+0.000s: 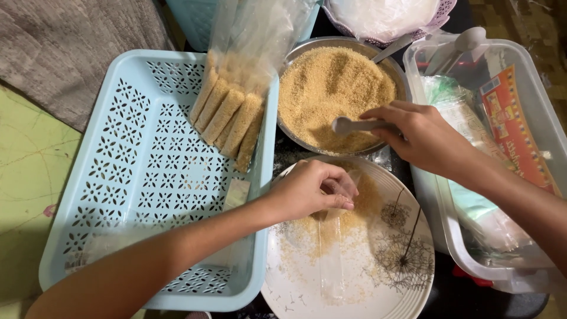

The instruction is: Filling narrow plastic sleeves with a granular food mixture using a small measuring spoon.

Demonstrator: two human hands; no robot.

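At centre frame, the left hand (313,192) pinches the mouth of a narrow clear plastic sleeve (332,248) lying on a white dandelion-print plate (401,295). Right of centre, the right hand (422,136) grips a spoon (354,125) dipped in the steel bowl (295,56) of brown sugar (331,88). Filled sleeves (227,118) lean in the pale blue basket (142,171) at left.

Left of my left hand I see a pale blue perforated basket (118,177) with filled narrow packets (227,115) leaning on its rim. Beyond my right hand sits a clear plastic bin (549,136) holding an orange printed package (517,133) and plastic bags (466,195).
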